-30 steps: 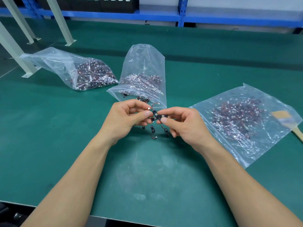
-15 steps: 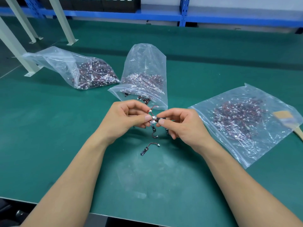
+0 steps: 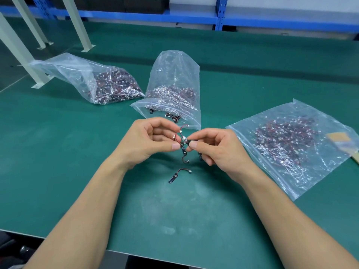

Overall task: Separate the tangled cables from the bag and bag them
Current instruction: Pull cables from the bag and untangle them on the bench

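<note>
Right, both hands are up over the mat (image 3: 58, 162), meeting at centre. Left hand (image 3: 149, 140) pinches a small clump (image 3: 183, 145) of cables: thumb and forefinger closed on it, other fingers curled. Right hand (image 3: 215, 150) pinches the same clump from the other side, thumb and forefinger clamped on a black piece, remaining fingers curled underneath.

The clump is held above the mat, just in front of the middle bag (image 3: 174, 90). Red wire loops with white plugs stick up from it, and a black strip with a curled wire hangs down. One more black end shows under the right fingers.

A loose cable (image 3: 177, 174) lies alone on the mat, just nearer the person than the hands, touching neither.

The middle bag stands slumped, mouth folded toward the hands, with cables inside and a few at the mouth. Left bag (image 3: 93, 80) lies on its side, well apart, packed with cables. Right bag (image 3: 291, 144) lies flat beside the right hand, a thin layer of cables inside.

Brush (image 3: 342, 140) is at the far right by that bag's corner; it is blurred, so overlap is unclear. Pale posts (image 3: 25, 53) stand back left, and a blue rack (image 3: 174, 16) runs along the back.
</note>
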`<state>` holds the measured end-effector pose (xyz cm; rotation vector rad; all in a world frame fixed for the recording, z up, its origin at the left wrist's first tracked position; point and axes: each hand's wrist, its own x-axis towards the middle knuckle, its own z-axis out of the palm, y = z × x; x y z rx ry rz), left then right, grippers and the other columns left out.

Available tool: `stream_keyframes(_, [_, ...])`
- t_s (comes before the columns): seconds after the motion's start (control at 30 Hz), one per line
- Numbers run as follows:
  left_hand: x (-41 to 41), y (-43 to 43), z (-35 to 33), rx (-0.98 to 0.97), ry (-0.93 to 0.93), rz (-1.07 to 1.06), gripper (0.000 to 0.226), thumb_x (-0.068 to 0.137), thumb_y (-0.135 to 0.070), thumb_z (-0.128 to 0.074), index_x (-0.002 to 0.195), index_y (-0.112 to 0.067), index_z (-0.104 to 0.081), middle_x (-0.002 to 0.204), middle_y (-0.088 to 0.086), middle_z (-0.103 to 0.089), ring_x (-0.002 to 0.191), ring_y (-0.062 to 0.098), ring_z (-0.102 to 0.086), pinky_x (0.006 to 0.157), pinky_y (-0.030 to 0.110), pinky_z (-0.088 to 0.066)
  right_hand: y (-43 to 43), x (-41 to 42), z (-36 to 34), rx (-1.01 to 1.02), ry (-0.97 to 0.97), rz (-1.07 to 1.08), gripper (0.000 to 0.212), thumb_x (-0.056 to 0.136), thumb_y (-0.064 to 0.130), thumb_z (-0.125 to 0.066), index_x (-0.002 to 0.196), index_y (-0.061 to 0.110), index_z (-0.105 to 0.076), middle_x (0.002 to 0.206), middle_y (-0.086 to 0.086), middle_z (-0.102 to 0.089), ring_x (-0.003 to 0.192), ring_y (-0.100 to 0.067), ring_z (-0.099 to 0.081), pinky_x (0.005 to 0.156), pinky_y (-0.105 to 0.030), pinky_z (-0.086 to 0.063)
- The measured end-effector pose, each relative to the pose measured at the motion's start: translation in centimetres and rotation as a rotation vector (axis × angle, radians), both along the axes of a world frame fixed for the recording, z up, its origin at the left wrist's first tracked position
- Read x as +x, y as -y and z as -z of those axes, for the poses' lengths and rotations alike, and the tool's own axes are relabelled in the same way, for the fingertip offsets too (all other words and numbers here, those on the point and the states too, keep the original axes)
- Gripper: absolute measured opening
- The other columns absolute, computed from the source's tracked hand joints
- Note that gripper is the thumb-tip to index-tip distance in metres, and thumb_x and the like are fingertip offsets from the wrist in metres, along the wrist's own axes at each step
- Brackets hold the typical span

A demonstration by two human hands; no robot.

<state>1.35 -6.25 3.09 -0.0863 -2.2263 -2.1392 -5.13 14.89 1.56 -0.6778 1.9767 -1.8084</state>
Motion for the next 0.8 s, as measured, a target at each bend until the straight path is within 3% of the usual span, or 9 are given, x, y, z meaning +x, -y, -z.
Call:
stream_keyframes(0.1, [-0.1, -0.1, 0.1, 0.041, 0.035, -0.019, 0.026, 0.068, -0.024, -0.085, 0.092, -0.026, -0.076, 0.088, 0.013, -0.076, 0.076, 0.024, -0.074, 0.071, 0.026, -0.057, 0.1, 0.1, 0.0, 0.015, -0.026, 0.01, 0.01, 0.089, 0.012, -0.075, 0.087, 0.022, -0.078, 0.076, -0.006, -0.074, 0.043, -0.017, -0.042, 0.045, -0.019, -0.036])
stream_keyframes(0.2, [-0.1, -0.2, 0.3, -0.033, 0.031, 0.021, 0.04, 0.065, -0.01, -0.091, 0.098, -0.023, -0.074, 0.089, 0.01, -0.076, 0.078, 0.022, -0.074, 0.075, 0.025, -0.058, 0.1, 0.3, -0.1, 0.012, -0.031, 0.008, 0.01, 0.089, 0.011, -0.075, 0.087, 0.02, -0.078, 0.07, 0.002, -0.071, 0.043, -0.017, -0.041, 0.044, -0.019, -0.035])
stream_keyframes(0.3, [-0.2, -0.2, 0.5, -0.059, 0.029, -0.001, 0.042, 0.064, -0.012, -0.089, 0.102, -0.015, -0.07, 0.087, 0.009, -0.077, 0.076, 0.021, -0.074, 0.075, 0.024, -0.058, 0.1, 0.3, -0.2, 0.001, -0.026, 0.011, 0.012, 0.089, 0.011, -0.074, 0.086, 0.022, -0.078, 0.067, 0.007, -0.068, 0.043, -0.017, -0.04, 0.045, -0.019, -0.035])
stream_keyframes(0.43, [-0.1, -0.2, 0.5, -0.052, 0.022, 0.007, 0.038, 0.069, -0.011, -0.083, 0.104, -0.011, -0.068, 0.082, 0.008, -0.075, 0.073, 0.022, -0.072, 0.075, 0.029, -0.06, 0.2, 0.2, -0.3, -0.012, -0.015, 0.02, 0.012, 0.088, 0.011, -0.075, 0.087, 0.023, -0.079, 0.068, 0.0, -0.068, 0.043, -0.015, -0.04, 0.045, -0.019, -0.035])
stream_keyframes(0.63, [0.1, 0.6, 0.2, -0.087, 0.031, 0.048, 0.034, 0.079, 0.003, -0.078, 0.106, -0.01, -0.062, 0.077, 0.011, -0.072, 0.068, 0.025, -0.07, 0.064, 0.025, -0.054, 0.1, 0.3, -0.4, -0.051, -0.026, 0.039, 0.008, 0.087, 0.011, -0.076, 0.087, 0.018, -0.078, 0.071, -0.005, -0.068, 0.043, -0.013, -0.039, 0.045, -0.019, -0.035])
stream_keyframes(0.8, [0.2, 1.7, -0.1, -0.104, 0.01, 0.015, 0.021, 0.075, -0.004, -0.076, 0.087, -0.019, -0.067, 0.074, 0.008, -0.07, 0.064, 0.023, -0.068, 0.057, 0.024, -0.051, 0.2, 0.4, -0.6, -0.087, -0.045, 0.064, 0.012, 0.085, 0.014, -0.074, 0.083, 0.025, -0.078, 0.075, -0.008, -0.073, 0.044, -0.013, -0.039, 0.045, -0.017, -0.036])
